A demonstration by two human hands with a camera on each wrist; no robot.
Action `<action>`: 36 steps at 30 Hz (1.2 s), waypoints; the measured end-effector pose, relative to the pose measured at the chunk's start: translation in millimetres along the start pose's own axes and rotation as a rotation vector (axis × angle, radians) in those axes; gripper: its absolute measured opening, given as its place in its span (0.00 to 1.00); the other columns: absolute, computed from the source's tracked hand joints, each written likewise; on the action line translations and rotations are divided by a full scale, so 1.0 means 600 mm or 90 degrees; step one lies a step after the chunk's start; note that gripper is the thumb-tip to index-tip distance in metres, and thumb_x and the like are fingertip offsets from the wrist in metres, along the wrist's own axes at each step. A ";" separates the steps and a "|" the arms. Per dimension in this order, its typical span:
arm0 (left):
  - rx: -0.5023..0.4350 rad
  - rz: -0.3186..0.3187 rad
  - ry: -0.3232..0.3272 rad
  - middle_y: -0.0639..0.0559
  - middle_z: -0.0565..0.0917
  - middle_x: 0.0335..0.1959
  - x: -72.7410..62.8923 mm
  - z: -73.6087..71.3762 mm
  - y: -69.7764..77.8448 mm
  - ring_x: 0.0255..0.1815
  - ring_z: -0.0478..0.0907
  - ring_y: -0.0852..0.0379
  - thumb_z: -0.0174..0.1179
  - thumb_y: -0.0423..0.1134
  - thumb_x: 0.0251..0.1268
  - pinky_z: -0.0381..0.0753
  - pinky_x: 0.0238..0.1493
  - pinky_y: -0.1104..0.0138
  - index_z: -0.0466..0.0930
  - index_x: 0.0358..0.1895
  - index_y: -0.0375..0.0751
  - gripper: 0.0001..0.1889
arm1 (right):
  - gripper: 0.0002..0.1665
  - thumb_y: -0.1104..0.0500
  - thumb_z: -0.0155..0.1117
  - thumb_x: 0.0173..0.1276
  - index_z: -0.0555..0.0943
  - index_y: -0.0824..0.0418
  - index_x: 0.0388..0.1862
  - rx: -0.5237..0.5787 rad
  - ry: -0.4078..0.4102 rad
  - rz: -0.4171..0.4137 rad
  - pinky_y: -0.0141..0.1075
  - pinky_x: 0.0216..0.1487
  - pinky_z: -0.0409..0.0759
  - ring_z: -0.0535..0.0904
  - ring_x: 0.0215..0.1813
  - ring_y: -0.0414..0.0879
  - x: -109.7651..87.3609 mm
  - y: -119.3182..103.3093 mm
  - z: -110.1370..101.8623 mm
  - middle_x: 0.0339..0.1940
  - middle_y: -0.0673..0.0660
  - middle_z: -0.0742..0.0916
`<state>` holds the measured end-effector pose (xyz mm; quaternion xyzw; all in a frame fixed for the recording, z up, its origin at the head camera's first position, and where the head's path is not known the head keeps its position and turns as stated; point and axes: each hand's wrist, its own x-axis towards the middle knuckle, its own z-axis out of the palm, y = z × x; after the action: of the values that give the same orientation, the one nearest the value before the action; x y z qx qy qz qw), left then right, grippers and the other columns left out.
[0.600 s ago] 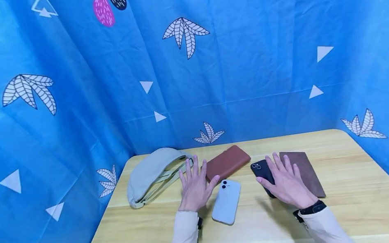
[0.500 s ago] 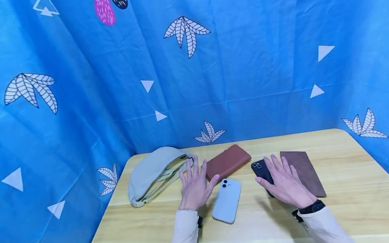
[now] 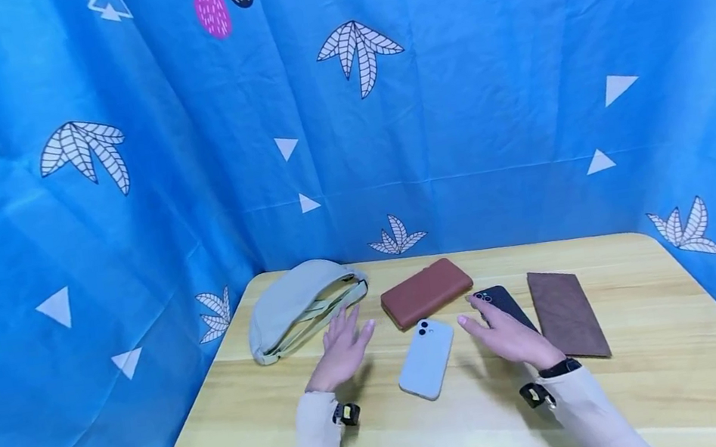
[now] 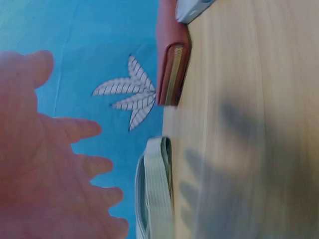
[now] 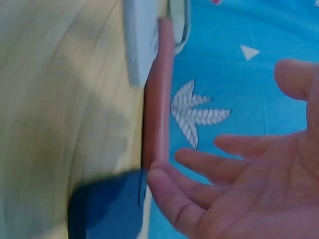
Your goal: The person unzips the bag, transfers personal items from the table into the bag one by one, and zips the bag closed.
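Note:
My left hand (image 3: 340,354) hovers palm-inward over the table, fingers extended, between the pale grey-green belt bag (image 3: 283,306) and the light-coloured phone (image 3: 428,361). In the left wrist view its loosely spread fingers hold nothing. My right hand (image 3: 510,337) is raised over the near end of a black phone (image 3: 508,303), hiding part of it; its fingers are relaxed and empty in the right wrist view. Behind the light phone lies a reddish-brown zip wallet (image 3: 427,292), its gold zip (image 4: 173,74) showing in the left wrist view.
A flat dark brown leather-like rectangle (image 3: 568,312) lies right of the black phone. The light wooden table (image 3: 443,440) has blue patterned curtains (image 3: 488,121) at its back and both sides.
Both hands have drawn back towards the body and turned their palms inward. The head view has shifted slightly; the objects keep their places on the table.

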<state>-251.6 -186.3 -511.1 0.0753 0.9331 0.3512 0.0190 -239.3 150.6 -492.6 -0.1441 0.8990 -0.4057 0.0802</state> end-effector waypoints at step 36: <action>-0.639 -0.264 0.504 0.65 0.84 0.43 -0.086 -0.117 -0.185 0.51 0.78 0.63 0.50 0.40 0.81 0.74 0.55 0.67 0.73 0.69 0.33 0.21 | 0.35 0.48 0.52 0.83 0.61 0.64 0.79 0.459 -0.069 0.138 0.52 0.79 0.67 0.67 0.80 0.62 0.246 -0.129 0.133 0.79 0.69 0.68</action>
<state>-220.8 -322.3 -532.3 -0.2579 0.5880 0.7328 -0.2251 -342.8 -2.3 -490.6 -0.0318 0.7027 -0.6771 0.2160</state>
